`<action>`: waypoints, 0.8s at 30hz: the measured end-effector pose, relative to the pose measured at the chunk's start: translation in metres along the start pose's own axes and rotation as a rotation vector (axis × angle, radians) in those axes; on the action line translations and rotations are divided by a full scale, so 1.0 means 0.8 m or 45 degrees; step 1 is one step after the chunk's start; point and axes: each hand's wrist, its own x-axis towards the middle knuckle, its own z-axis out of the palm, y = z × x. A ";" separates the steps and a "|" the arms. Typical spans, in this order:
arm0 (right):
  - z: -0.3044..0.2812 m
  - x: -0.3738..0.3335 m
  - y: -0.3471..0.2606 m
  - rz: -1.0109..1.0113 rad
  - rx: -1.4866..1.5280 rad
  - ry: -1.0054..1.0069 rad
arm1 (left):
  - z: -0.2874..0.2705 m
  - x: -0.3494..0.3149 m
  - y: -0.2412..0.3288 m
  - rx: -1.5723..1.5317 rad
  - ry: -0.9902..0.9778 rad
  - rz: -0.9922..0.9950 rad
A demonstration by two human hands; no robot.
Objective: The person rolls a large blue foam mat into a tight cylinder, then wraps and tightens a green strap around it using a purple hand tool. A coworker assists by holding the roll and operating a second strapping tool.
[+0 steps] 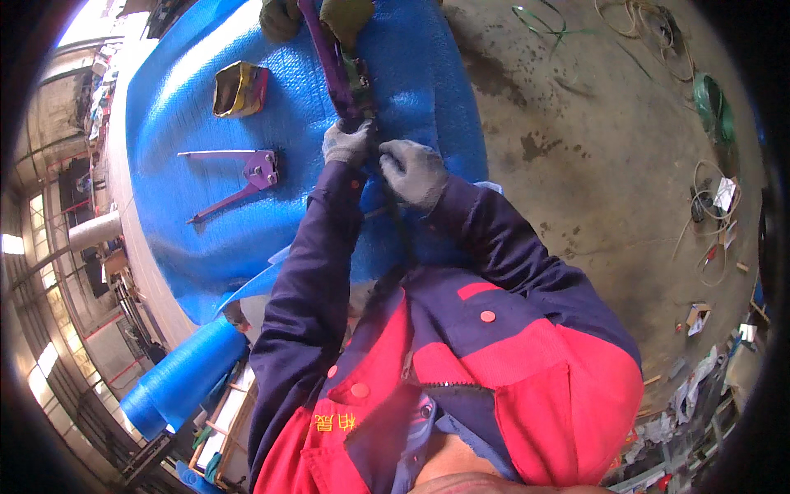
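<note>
The wearer's red-and-navy jacket (461, 329) lies nearest, yellow stitched characters (336, 422) on its chest; any print on the box (257, 89) beyond and left of the fingers is too small to read. The gloved left fingers (357, 137) close around the near end of a purple tool (331, 64), which stretches away from them toward another person's gloved hands (346, 20). The right fingers (395, 153) curl just beside it; whether they pinch anything cannot be told. The tool looks stiff and fairly heavy, best held by its long handle.
</note>
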 end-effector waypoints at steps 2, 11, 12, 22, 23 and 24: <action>-0.008 0.006 0.002 0.047 0.135 0.093 | 0.004 -0.008 -0.003 -0.093 0.024 0.017; -0.021 0.049 0.036 0.628 0.834 -0.228 | -0.016 -0.034 0.009 -1.125 -0.241 -0.287; -0.021 0.050 0.037 0.679 0.866 -0.250 | -0.016 -0.036 0.012 -1.152 -0.224 -0.396; -0.033 0.056 0.038 0.721 0.891 -0.248 | 0.002 0.049 -0.070 1.073 -0.116 1.239; -0.032 0.055 0.038 0.716 0.913 -0.253 | 0.008 0.056 -0.080 2.006 0.194 1.524; -0.032 0.055 0.038 0.710 0.941 -0.274 | 0.010 0.060 -0.087 2.774 1.027 1.732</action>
